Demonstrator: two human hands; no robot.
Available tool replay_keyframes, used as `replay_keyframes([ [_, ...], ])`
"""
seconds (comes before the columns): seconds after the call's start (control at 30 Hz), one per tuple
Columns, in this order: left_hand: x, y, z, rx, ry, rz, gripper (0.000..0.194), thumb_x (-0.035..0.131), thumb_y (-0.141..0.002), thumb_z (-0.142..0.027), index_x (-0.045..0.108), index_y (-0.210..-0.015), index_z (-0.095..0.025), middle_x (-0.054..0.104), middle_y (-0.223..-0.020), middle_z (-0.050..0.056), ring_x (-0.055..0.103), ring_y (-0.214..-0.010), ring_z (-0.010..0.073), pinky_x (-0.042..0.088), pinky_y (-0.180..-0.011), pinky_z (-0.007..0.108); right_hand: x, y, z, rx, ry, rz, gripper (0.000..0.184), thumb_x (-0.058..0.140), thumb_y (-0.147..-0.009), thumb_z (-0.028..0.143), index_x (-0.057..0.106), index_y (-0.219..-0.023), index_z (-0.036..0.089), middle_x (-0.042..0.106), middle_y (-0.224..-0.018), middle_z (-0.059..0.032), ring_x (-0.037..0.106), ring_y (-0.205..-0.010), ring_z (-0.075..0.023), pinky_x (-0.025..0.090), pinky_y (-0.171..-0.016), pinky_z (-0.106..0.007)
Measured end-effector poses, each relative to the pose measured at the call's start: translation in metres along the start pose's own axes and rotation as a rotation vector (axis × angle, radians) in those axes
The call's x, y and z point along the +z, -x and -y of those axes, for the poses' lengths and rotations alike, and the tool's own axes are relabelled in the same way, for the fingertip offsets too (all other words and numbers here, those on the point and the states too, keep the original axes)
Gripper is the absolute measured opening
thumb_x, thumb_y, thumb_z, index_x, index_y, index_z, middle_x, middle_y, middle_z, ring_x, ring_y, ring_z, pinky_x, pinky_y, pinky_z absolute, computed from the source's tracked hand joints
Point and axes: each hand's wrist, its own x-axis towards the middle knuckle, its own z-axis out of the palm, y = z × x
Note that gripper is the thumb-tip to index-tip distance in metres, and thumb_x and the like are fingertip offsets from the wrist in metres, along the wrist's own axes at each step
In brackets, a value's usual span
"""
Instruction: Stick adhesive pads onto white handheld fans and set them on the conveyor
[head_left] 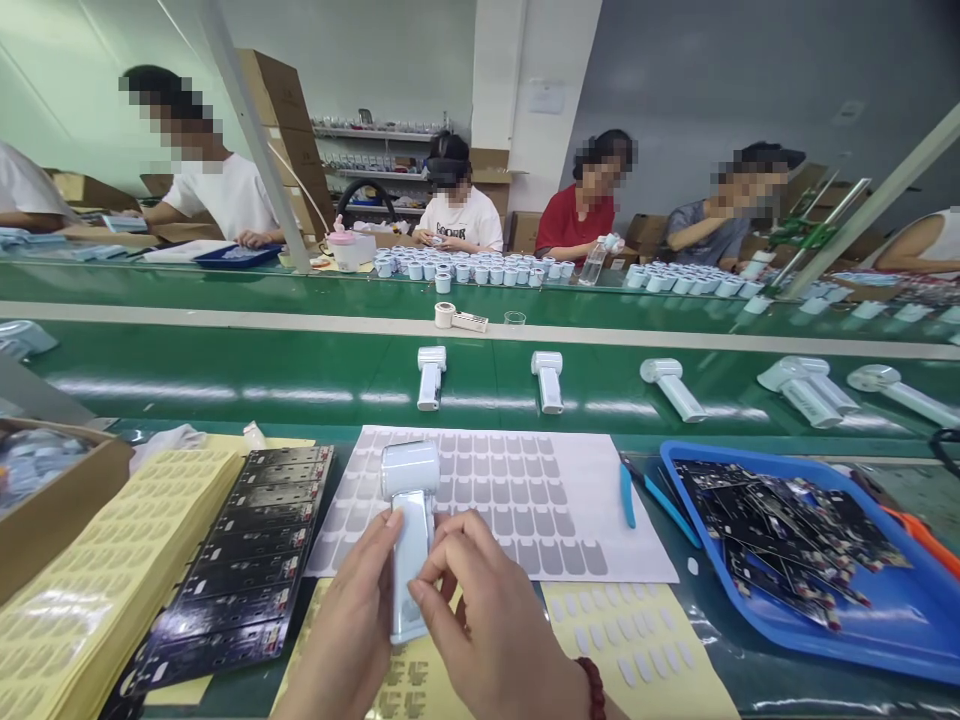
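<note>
Both the left hand (352, 620) and the right hand (487, 620) are clamped together around a white handheld device (409, 530), held upright over the sheet of grey stickers (517, 490) near the blue tray (885, 620).

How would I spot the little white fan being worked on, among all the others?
Start at the white sticker sheet on the near bench. Over its left part, both hands hold one fan upright. The other fans lie untouched on the green belt beyond.
</note>
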Motion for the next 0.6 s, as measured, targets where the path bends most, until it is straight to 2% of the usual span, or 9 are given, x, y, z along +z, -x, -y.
replay_keyframes([
  [0.1,0.003,-0.001,0.001,-0.005,-0.045,0.053,0.022,0.069,-0.086,-0.02,0.073,-0.108,-0.017,0.076,-0.104,0.005,0.069,-0.104,0.0214,0.057,-0.085,0.026,-0.002,0.0,-0.002,-0.006,-0.15,-0.055,0.013,0.055,-0.085,0.012,0.051,-0.076,0.022,0.054,-0.094,-0.001,0.056,-0.069,-0.0118,0.043,-0.057,-0.023],
  [0.2,0.003,-0.003,-0.003,-0.053,-0.082,0.154,0.029,0.074,-0.083,-0.032,0.074,-0.107,-0.015,0.076,-0.1,0.009,0.07,-0.101,0.0262,0.058,-0.083,0.031,-0.01,-0.001,-0.004,0.052,-0.367,-0.162,0.012,0.058,-0.089,0.025,0.055,-0.078,0.022,0.054,-0.091,-0.0016,0.056,-0.074,-0.0138,0.042,-0.053,-0.021],
  [0.27,0.003,-0.006,-0.011,-0.081,-0.109,0.246,0.037,0.079,-0.078,-0.034,0.074,-0.109,-0.013,0.077,-0.099,0.012,0.071,-0.099,0.0283,0.059,-0.081,0.033,-0.015,0.0,-0.009,0.071,-0.374,-0.21,0.015,0.056,-0.092,0.031,0.057,-0.08,0.022,0.054,-0.092,-0.0023,0.055,-0.074,-0.0141,0.041,-0.053,-0.022],
  [0.4,0.008,-0.024,-0.041,-0.027,-0.226,0.408,0.048,0.084,-0.067,-0.013,0.071,-0.113,-0.012,0.075,-0.112,0.014,0.069,-0.106,0.0264,0.055,-0.09,0.03,-0.009,0.012,-0.036,0.105,-0.166,-0.146,0.009,0.056,-0.087,0.024,0.056,-0.078,0.023,0.057,-0.095,-0.0018,0.058,-0.069,-0.0125,0.04,-0.051,-0.022],
  [0.47,0.015,-0.044,-0.058,0.027,-0.325,0.389,0.044,0.08,-0.065,-0.004,0.071,-0.108,-0.01,0.074,-0.115,0.015,0.069,-0.107,0.0245,0.054,-0.091,0.028,0.003,0.022,-0.057,0.107,0.003,-0.113,0.008,0.056,-0.084,0.018,0.055,-0.078,0.023,0.059,-0.095,-0.0001,0.059,-0.061,-0.0101,0.041,-0.052,-0.022],
  [0.6,0.043,-0.102,-0.086,0.13,-0.477,0.287,0.029,0.069,-0.072,0.004,0.068,-0.096,-0.011,0.074,-0.093,0.009,0.071,-0.087,0.0176,0.056,-0.076,0.025,0.031,0.039,-0.093,0.006,0.486,-0.182,0.015,0.052,-0.079,0.01,0.05,-0.074,0.025,0.065,-0.089,0.0018,0.057,-0.049,-0.0096,0.036,-0.043,-0.022],
])
